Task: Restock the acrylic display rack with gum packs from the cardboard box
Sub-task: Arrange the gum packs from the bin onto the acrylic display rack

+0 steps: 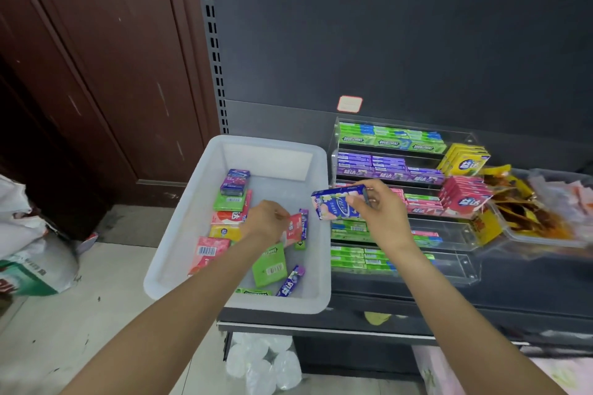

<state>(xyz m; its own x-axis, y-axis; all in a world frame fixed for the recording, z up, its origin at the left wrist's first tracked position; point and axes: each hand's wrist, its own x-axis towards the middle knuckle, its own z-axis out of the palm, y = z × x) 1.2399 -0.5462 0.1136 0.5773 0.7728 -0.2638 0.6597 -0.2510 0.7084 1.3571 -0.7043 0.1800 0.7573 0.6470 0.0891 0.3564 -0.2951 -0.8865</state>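
- The dark shelf (529,301) carries everything here.
- A white plastic bin (179,234), not cardboard, sits on its left end with loose gum packs (269,266) scattered inside.
- Just right of the bin stands the tiered acrylic display rack (462,234), its rows lined with green, purple and pink packs.
- The right hand (378,205) pinches a blue floral gum pack (333,204), held in front of the rack's left edge.
- The left hand (266,218) reaches into the bin, fingers curled down onto a red pack (294,228); whether it grips is unclear.
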